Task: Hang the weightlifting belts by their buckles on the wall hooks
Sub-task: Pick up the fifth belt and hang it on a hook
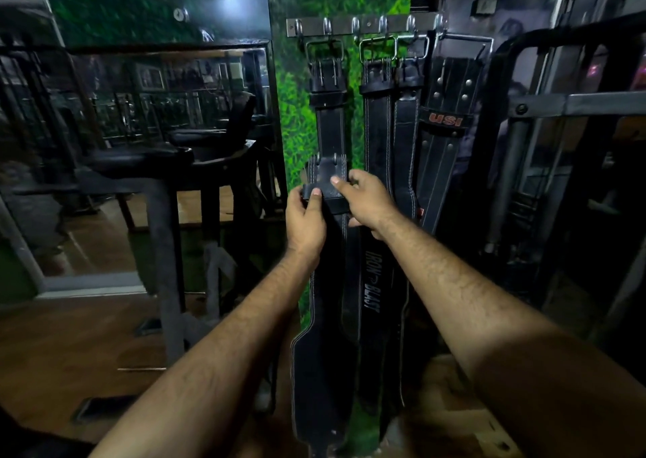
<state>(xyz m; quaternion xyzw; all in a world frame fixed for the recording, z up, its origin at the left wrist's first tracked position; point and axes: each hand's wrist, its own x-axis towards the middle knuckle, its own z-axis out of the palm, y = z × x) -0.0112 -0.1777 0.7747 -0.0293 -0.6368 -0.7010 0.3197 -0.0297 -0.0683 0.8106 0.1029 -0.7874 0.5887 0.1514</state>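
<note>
A metal hook rail [363, 25] is fixed high on the green wall. Several black leather belts hang from it by their buckles: one at the left [327, 122], two in the middle [377, 132], and a wide belt marked USI [445, 122] at the right. Below the left one I hold another black belt [323, 178] up in front of the wall. My left hand [306, 220] grips its left edge just under the buckle end, and my right hand [368, 200] grips its right side. The rest of this belt hangs down between my forearms.
A large mirror [157, 143] fills the wall to the left, with a dark bench frame [167, 220] in front of it. A steel rack [559, 108] stands close on the right. The leftmost hook [298, 27] on the rail carries nothing. Wooden floor lies below.
</note>
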